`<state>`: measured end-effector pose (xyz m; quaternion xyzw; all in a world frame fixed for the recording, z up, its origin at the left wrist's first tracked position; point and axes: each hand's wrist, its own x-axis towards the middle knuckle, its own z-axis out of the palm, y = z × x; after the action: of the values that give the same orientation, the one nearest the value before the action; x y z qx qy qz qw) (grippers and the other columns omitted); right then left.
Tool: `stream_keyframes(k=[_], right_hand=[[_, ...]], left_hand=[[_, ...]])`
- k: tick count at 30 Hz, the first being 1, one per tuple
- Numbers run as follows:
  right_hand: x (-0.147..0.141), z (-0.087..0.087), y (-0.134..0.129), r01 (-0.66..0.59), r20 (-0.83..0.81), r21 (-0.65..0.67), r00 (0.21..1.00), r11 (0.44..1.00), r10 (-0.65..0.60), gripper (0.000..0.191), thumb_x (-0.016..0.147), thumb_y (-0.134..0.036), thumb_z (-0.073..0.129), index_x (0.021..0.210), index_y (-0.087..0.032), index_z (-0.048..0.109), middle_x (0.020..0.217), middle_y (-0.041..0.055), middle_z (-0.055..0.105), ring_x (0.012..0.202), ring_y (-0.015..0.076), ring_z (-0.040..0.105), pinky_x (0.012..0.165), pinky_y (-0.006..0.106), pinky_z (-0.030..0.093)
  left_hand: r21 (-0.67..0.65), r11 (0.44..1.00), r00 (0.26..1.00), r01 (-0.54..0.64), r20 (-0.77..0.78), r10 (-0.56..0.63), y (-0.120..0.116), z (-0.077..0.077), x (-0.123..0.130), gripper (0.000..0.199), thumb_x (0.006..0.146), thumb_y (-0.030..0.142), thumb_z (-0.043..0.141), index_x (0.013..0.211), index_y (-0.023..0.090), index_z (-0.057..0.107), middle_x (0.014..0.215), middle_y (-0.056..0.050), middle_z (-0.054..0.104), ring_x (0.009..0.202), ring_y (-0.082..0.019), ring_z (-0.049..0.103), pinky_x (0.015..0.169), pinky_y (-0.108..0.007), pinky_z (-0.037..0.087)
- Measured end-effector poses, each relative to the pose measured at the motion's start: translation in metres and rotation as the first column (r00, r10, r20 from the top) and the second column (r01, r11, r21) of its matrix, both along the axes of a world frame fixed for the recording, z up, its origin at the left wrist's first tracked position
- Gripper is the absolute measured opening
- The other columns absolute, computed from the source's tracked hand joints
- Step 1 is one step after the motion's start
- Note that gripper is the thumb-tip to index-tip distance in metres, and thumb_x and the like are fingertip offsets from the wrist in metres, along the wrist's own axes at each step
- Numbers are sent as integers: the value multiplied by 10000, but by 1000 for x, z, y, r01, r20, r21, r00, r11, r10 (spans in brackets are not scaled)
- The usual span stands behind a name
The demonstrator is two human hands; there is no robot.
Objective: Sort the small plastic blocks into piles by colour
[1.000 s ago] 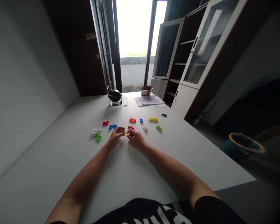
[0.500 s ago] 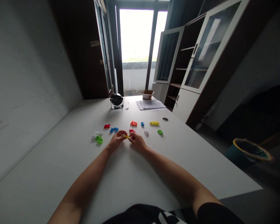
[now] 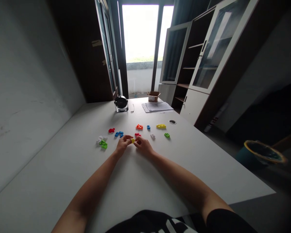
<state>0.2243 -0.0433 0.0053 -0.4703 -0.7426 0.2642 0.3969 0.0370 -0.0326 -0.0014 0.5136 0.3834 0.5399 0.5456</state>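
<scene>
Between my fingertips, a little above the white table (image 3: 140,181), is a small yellow toy piece (image 3: 133,140). My left hand (image 3: 122,144) pinches it from the left. My right hand (image 3: 143,145) has its fingers closed at the piece's right side. Just behind my hands lies a red-pink piece (image 3: 137,134), partly covered by the right fingers. Blue pieces (image 3: 119,134) lie close to the left hand, with a red piece (image 3: 111,130) behind them. Farther left, green pieces (image 3: 103,144) lie against white pieces (image 3: 100,139). A white piece (image 3: 152,136) is to the right of my right hand.
Behind are an orange piece (image 3: 139,127), a blue piece (image 3: 148,127) and a yellow piece (image 3: 161,126). A green piece (image 3: 167,135) lies at right. Toward the far edge stand a round black device (image 3: 121,103), papers (image 3: 157,107) and an open cardboard box (image 3: 153,96).
The yellow piece has turned between my fingers and shows a broader face. Both hands stay in nearly the same place; the camera view has shifted slightly.
</scene>
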Motion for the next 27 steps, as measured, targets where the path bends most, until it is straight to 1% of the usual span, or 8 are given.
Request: stream_keyframes(k=[4, 6, 10, 16, 21, 24, 27], right_hand=[[1, 1, 0, -6, 2, -15, 1000, 1000, 6, 242, 846, -341, 664, 1064, -238, 643, 733, -24, 680, 621, 154, 595, 642, 265, 449], [1, 2, 0, -4, 9, -8, 1000, 1000, 4, 276, 847, -329, 669, 1106, -238, 643, 738, -23, 685, 626, 155, 604, 648, 266, 451], [1, 2, -1, 14, 41, 13, 999, 1000, -14, 281, 856, -308, 680, 1125, -232, 666, 758, -8, 704, 646, 156, 624, 656, 261, 444], [2, 4, -4, 23, 118, 40, 993, 999, -27, 177, 868, -319, 693, 1018, -225, 702, 771, 1, 719, 656, 147, 630, 648, 246, 428], [1, 6, -5, 19, 128, 74, 991, 997, -28, 137, 864, -319, 696, 959, -221, 709, 795, 13, 729, 667, 149, 638, 648, 247, 436], [1, 4, -5, 19, 112, 93, 993, 995, -29, 130, 862, -321, 692, 939, -216, 700, 778, 14, 726, 652, 149, 636, 639, 251, 442], [1, 1, -4, 28, 72, 113, 997, 993, -37, 146, 865, -295, 670, 989, -221, 690, 778, 9, 723, 648, 148, 637, 644, 250, 456]], left_hand=[[28, 999, 984, -35, -173, 39, 0, -1, 2, 319, 774, 397, 777, 969, 165, 679, 970, -94, 726, 853, -216, 700, 801, -380, 562], [41, 998, 974, -50, -217, 58, 0, -1, 3, 297, 786, 389, 761, 964, 167, 675, 950, -92, 723, 831, -215, 698, 767, -368, 560], [24, 999, 984, -34, -175, 38, 0, -1, 3, 340, 798, 379, 756, 1042, 168, 645, 1023, -118, 731, 866, -224, 709, 785, -379, 568], [46, 998, 983, 53, -176, -44, 1, -5, 1, 401, 837, 343, 712, 1179, 168, 599, 1228, -165, 694, 946, -228, 712, 784, -354, 573], [64, 995, 979, 83, -190, -69, 0, -4, -1, 435, 847, 312, 691, 1244, 173, 580, 1240, -168, 689, 981, -233, 707, 778, -345, 576], [59, 996, 976, 60, -212, -47, -1, -1, 1, 404, 852, 330, 679, 1209, 158, 599, 1131, -146, 716, 908, -217, 715, 747, -333, 573], [59, 998, 963, 37, -269, -20, -3, 3, 3, 314, 875, 385, 641, 1070, 138, 645, 867, -73, 710, 690, -158, 671, 628, -278, 530]])
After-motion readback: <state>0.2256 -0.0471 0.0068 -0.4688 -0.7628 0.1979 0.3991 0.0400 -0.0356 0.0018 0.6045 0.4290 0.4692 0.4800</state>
